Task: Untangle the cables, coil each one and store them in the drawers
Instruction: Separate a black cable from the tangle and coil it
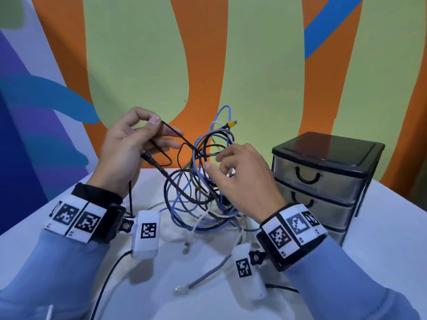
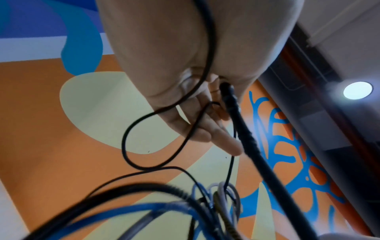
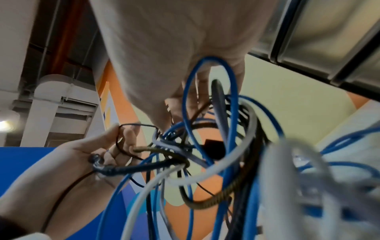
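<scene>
A tangle of blue, grey, white and black cables (image 1: 198, 188) rises from the white table (image 1: 381, 227). My left hand (image 1: 152, 128) is raised left of it and pinches a thin black cable (image 1: 175, 132) between thumb and forefinger. A thicker black cable (image 1: 159, 167) with its plug end lies across the same palm. In the left wrist view that thick cable (image 2: 246, 138) runs past my fingers (image 2: 205, 129). My right hand (image 1: 213, 162) reaches into the top of the tangle with fingers curled round several strands. In the right wrist view blue loops (image 3: 230, 113) hang over those fingers.
A small black-framed drawer unit (image 1: 323, 158) with closed translucent drawers stands at the right, close to my right wrist. A yellow-tipped plug (image 1: 231, 123) sticks up behind the tangle. A grey cable with a clear plug (image 1: 182, 289) trails toward the near edge. A painted wall stands right behind.
</scene>
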`<action>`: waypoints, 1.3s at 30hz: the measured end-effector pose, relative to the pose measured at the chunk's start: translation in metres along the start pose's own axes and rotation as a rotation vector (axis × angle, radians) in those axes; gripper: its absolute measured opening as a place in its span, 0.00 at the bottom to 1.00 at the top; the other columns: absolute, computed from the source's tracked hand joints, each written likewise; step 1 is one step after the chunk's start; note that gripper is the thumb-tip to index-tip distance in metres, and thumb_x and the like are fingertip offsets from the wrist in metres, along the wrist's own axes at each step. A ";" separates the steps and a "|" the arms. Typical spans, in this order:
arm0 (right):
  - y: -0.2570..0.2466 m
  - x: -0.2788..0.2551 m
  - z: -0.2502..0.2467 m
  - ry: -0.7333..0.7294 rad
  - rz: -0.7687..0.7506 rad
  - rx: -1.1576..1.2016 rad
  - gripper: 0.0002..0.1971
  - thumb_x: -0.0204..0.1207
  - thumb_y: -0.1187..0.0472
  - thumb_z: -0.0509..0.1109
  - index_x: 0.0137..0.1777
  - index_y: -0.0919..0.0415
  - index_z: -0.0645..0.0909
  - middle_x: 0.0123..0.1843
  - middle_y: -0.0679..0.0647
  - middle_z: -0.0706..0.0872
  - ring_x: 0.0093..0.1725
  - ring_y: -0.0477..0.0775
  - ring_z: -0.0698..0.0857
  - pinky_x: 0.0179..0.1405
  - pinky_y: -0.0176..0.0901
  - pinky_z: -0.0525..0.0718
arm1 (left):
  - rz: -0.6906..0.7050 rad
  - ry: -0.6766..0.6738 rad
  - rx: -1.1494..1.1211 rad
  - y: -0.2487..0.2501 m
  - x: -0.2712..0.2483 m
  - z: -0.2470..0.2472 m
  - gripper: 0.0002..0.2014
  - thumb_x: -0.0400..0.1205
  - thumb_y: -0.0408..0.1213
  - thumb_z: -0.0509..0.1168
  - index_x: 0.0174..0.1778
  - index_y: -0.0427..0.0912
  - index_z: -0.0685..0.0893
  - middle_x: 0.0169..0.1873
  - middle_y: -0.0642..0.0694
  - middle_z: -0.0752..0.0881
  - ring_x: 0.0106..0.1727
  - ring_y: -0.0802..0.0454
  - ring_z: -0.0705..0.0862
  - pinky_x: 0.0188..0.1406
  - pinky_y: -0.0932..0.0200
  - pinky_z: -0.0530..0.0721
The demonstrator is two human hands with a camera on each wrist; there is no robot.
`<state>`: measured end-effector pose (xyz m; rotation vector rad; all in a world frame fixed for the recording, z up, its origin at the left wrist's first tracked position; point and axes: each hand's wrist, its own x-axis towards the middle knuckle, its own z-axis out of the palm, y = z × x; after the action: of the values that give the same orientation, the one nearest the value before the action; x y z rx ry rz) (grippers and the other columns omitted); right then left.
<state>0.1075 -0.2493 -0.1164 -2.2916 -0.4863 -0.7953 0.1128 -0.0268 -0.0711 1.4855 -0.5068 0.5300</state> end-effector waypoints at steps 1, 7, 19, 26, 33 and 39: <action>0.002 0.000 0.002 0.053 0.020 0.047 0.22 0.79 0.44 0.77 0.26 0.51 0.78 0.53 0.42 0.85 0.60 0.45 0.76 0.57 0.45 0.71 | -0.016 -0.026 -0.039 0.002 -0.001 0.001 0.09 0.93 0.35 0.61 0.45 0.45 0.77 0.48 0.33 0.95 0.38 0.46 0.94 0.49 0.53 0.87; 0.009 0.000 0.002 -0.039 0.303 0.258 0.32 0.71 0.51 0.87 0.66 0.46 0.68 0.60 0.49 0.77 0.55 0.50 0.81 0.48 0.43 0.78 | -0.071 -0.101 -0.169 0.006 -0.004 0.004 0.11 0.90 0.28 0.56 0.44 0.44 0.77 0.43 0.33 0.94 0.36 0.44 0.91 0.49 0.55 0.88; 0.015 0.002 0.014 -0.113 0.342 0.745 0.11 0.78 0.66 0.82 0.58 0.57 0.90 0.48 0.52 0.96 0.52 0.54 0.94 0.51 0.40 0.86 | -0.197 -0.155 0.448 -0.003 0.000 -0.008 0.21 0.90 0.53 0.67 0.48 0.37 0.91 0.34 0.35 0.91 0.32 0.37 0.84 0.43 0.51 0.87; 0.014 0.002 0.014 -0.143 0.265 0.870 0.12 0.77 0.68 0.81 0.60 0.60 0.91 0.47 0.47 0.95 0.54 0.50 0.92 0.56 0.37 0.85 | -0.215 -0.349 0.480 -0.008 -0.002 0.004 0.10 0.90 0.27 0.64 0.50 0.35 0.92 0.48 0.39 0.96 0.53 0.44 0.93 0.60 0.61 0.86; 0.007 0.000 0.013 -0.214 0.215 0.890 0.11 0.80 0.75 0.75 0.57 0.62 0.90 0.44 0.51 0.93 0.49 0.47 0.92 0.53 0.35 0.84 | -0.289 -0.241 0.267 -0.012 -0.001 0.005 0.07 0.90 0.35 0.67 0.53 0.36 0.87 0.33 0.45 0.92 0.28 0.53 0.85 0.32 0.64 0.84; 0.006 -0.001 0.014 -0.178 0.192 0.877 0.14 0.79 0.75 0.77 0.58 0.58 0.86 0.55 0.63 0.93 0.56 0.60 0.91 0.64 0.56 0.90 | -0.254 -0.445 0.345 -0.013 -0.004 0.004 0.13 0.77 0.40 0.77 0.54 0.38 0.96 0.48 0.37 0.96 0.42 0.50 0.89 0.48 0.61 0.88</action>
<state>0.1156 -0.2444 -0.1288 -1.5504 -0.5441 -0.1983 0.1172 -0.0310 -0.0837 1.9825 -0.5782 0.0806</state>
